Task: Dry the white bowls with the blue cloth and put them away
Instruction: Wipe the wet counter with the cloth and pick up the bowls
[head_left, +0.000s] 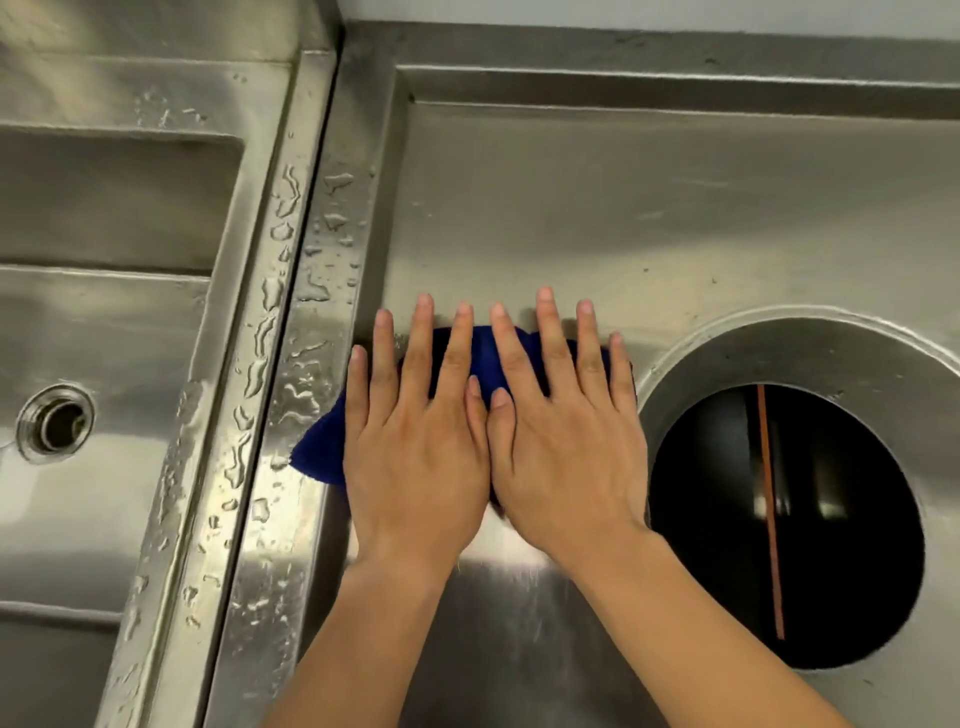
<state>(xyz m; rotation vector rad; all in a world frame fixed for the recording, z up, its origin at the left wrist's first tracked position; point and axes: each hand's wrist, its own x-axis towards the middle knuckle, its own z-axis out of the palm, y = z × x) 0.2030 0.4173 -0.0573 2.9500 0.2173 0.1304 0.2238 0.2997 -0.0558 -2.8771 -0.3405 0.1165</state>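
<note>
The blue cloth (322, 447) lies flat on the steel counter (597, 218), mostly covered by both hands. My left hand (415, 441) presses palm-down on its left part with fingers spread. My right hand (566, 441) lies flat beside it on the cloth's right part, thumbs touching. Neither hand grips anything. A corner of the cloth sticks out to the left onto the wet ridge. No white bowl is in view.
A steel sink (104, 364) with a drain (56, 423) sits to the left, behind a raised ridge (280, 364) dotted with water drops. A round dark opening (784, 525) is cut in the counter just right of my right hand.
</note>
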